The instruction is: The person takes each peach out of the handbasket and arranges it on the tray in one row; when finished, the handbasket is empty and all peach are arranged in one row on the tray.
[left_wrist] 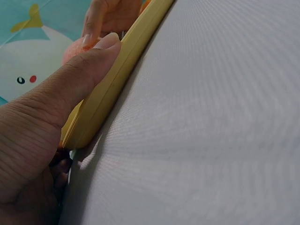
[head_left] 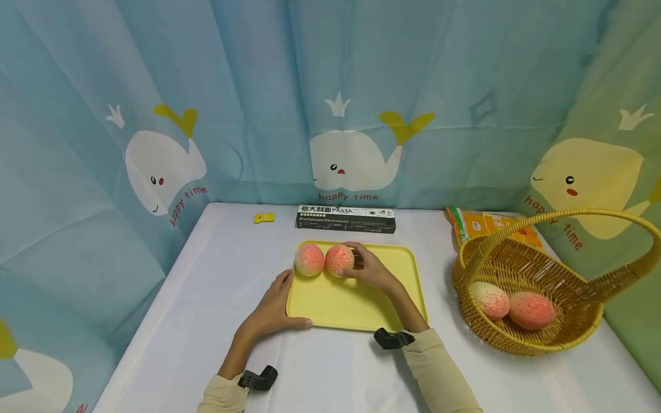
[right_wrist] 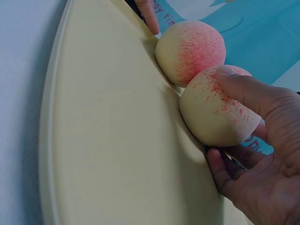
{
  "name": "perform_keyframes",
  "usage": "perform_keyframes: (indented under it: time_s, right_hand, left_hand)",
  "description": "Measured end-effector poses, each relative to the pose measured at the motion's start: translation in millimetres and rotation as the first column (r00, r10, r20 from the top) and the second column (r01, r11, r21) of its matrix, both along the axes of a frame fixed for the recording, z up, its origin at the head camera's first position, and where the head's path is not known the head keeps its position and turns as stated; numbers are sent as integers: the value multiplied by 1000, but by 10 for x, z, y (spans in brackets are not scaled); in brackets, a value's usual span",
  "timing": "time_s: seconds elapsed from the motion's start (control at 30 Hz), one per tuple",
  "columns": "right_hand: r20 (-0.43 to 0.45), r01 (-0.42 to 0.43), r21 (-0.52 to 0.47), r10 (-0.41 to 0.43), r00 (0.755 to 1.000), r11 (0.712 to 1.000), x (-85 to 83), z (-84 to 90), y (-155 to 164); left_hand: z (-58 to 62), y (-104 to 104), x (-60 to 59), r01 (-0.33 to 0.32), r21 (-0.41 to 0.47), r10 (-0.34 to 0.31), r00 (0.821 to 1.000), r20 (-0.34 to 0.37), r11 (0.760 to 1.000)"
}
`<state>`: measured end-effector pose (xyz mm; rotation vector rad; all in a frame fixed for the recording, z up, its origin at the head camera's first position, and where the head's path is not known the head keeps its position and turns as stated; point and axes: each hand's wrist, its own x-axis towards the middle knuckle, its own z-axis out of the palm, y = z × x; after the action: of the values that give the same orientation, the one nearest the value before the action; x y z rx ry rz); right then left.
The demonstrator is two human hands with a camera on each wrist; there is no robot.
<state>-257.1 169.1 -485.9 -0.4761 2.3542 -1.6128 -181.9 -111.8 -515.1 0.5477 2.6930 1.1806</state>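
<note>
A yellow tray (head_left: 330, 304) lies on the table with two pink-and-cream peaches at its back left. My right hand (head_left: 369, 268) grips the right-hand peach (head_left: 339, 260), thumb on its near side and fingers round the far side. That peach sits against the other peach (head_left: 310, 259), as the right wrist view also shows. At the tray's front left corner, my left hand (head_left: 271, 307) holds the tray, its thumb (left_wrist: 89, 65) along the front rim and its fingers along the left side. Most of those fingers are hidden in the left wrist view.
To the right stands a wicker basket (head_left: 583, 338) with a tall handle and two more peaches (head_left: 532, 311) inside. Behind it lies an orange bag (head_left: 477, 223). A black pasta box (head_left: 346, 219) and a small yellow packet (head_left: 264, 218) are at the table's back, before a whale-print curtain (head_left: 268, 115).
</note>
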Motion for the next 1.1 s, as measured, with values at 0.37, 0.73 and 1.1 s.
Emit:
perform_keyframes:
  time_s: [0.37, 0.73, 1.1]
  right_hand:
    - [-10, -2, -1, 2, 1000, 1000, 11, -21, 28]
    - [-19, -3, -5, 3, 1000, 1000, 35, -43, 21]
    - [-31, -7, -3, 7, 999, 1000, 16, -10, 11]
  left_hand:
    - [-39, 3, 9, 7, -10, -7, 1000, -9, 1000]
    - [-51, 14, 20, 10, -27, -10, 1000, -18, 1000]
    - [-1, 9, 8, 13, -15, -14, 1000, -25, 1000]
